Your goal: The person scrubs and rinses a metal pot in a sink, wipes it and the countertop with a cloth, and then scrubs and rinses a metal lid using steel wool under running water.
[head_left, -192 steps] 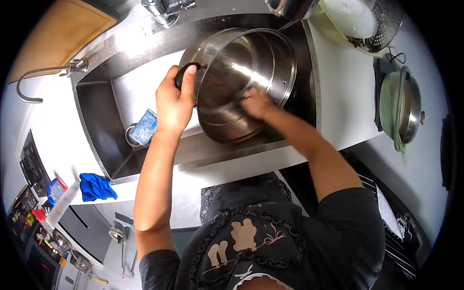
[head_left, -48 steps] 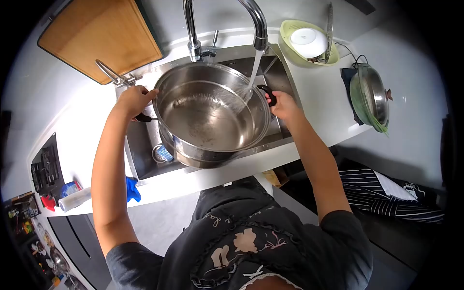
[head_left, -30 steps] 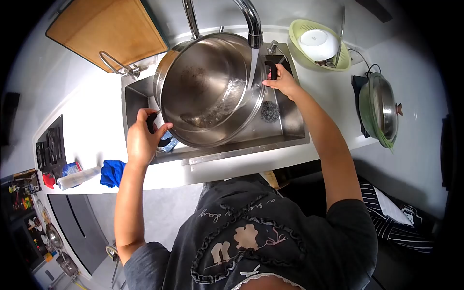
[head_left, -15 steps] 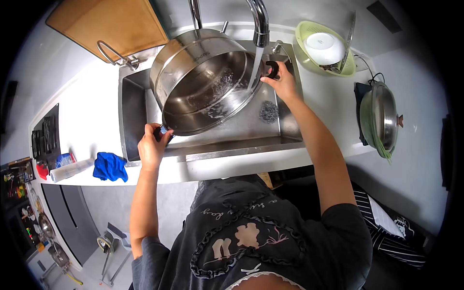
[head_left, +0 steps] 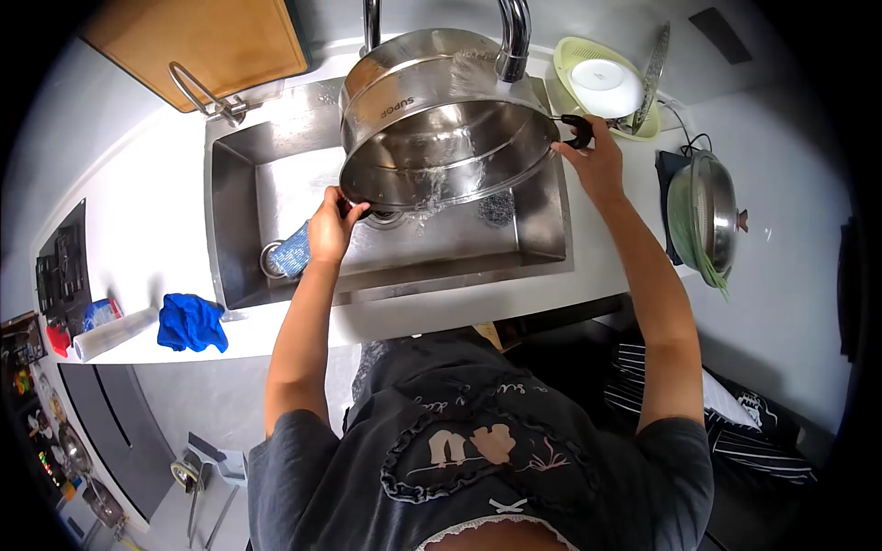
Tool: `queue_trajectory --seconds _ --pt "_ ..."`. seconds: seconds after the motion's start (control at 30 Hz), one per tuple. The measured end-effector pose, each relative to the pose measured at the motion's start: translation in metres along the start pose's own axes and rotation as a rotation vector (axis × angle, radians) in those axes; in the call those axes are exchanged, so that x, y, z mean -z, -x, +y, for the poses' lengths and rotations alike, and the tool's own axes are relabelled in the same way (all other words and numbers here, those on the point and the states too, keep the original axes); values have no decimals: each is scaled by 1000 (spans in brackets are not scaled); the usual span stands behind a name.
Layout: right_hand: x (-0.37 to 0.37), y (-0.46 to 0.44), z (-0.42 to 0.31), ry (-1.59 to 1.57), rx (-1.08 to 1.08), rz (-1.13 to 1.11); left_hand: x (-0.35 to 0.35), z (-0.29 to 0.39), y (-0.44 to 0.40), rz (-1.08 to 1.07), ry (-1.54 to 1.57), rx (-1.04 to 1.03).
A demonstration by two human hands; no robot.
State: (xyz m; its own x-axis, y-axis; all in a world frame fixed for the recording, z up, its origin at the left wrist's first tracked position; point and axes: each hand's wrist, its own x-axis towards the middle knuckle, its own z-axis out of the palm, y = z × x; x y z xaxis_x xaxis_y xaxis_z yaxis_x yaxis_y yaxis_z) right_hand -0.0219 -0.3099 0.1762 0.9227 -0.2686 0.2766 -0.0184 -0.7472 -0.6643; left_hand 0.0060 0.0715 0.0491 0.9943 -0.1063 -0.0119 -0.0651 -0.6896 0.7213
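Note:
A large steel pot (head_left: 395, 106) is tipped on its side over the sink (head_left: 413, 273), its mouth facing me and water spilling over the lower rim. My left hand (head_left: 332, 225) is closed round the black handle at the rim's lower left. The opposite black handle (head_left: 579, 131) is in my right hand (head_left: 595, 163). Water from the faucet (head_left: 513, 55) splashes on the pot's outer wall. Below the rim, a steel wool scrubber (head_left: 497, 208) lies on the sink bottom. A blue cloth-like sponge (head_left: 292, 251) rests beside the left drain, next to my left hand.
A wooden cutting board (head_left: 202, 41) and a small curved tap (head_left: 197, 92) stand at the back left. A blue rag (head_left: 191, 322) and a clear roll (head_left: 115, 333) lie front left. At right are a green basket (head_left: 565, 69) with a white bowl (head_left: 607, 87) and a lidded pan (head_left: 712, 207).
The pot has gone from nearly upright to tipped well forward, and has shifted right. Both my hands moved right with its handles. Water that ran into the pot now hits its outside.

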Motion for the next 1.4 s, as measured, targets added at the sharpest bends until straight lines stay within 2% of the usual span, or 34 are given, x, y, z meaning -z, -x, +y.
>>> queue_trajectory --seconds 0.3,0.33,0.5,0.63,0.73,0.83,0.97,1.0,1.07,1.1,1.2,1.23,1.27,1.3,1.4 --pt "52 2 -22 302 11 -12 -55 13 -38 -170 272 -61" --pt "55 4 -31 309 -53 -21 -60 15 -42 -201 281 -64" --pt "66 7 -44 375 -79 -39 -85 16 -61 -317 347 -140" --pt "71 5 -72 504 -235 -120 -99 16 -73 -419 503 -105" --pt "74 -3 -95 607 -221 -150 -113 18 -74 -440 574 -86" --pt "78 -19 -119 603 -169 -195 -132 20 -69 -469 726 -80" --pt "83 -58 -127 434 -134 -256 -148 32 -53 -556 805 -1" --pt "81 -66 -129 398 -141 -234 -152 34 -48 -497 792 -94" --pt "77 -81 -132 323 -151 -191 -144 39 -38 -522 677 -64" --pt "78 -88 -132 413 -186 -220 -138 41 -34 -531 619 -51" --pt "80 -107 -112 587 -239 -283 -87 52 -35 -726 466 63" --pt "81 -110 -96 566 -337 -329 -66 54 -39 -808 386 122" --pt "82 -112 -79 543 -433 -374 -53 46 -46 -769 339 108" --pt "82 -108 -63 518 -528 -419 -38 37 -59 -823 342 94" --pt "52 -70 -2 287 -762 -373 47 62 -92 -766 -49 -15"
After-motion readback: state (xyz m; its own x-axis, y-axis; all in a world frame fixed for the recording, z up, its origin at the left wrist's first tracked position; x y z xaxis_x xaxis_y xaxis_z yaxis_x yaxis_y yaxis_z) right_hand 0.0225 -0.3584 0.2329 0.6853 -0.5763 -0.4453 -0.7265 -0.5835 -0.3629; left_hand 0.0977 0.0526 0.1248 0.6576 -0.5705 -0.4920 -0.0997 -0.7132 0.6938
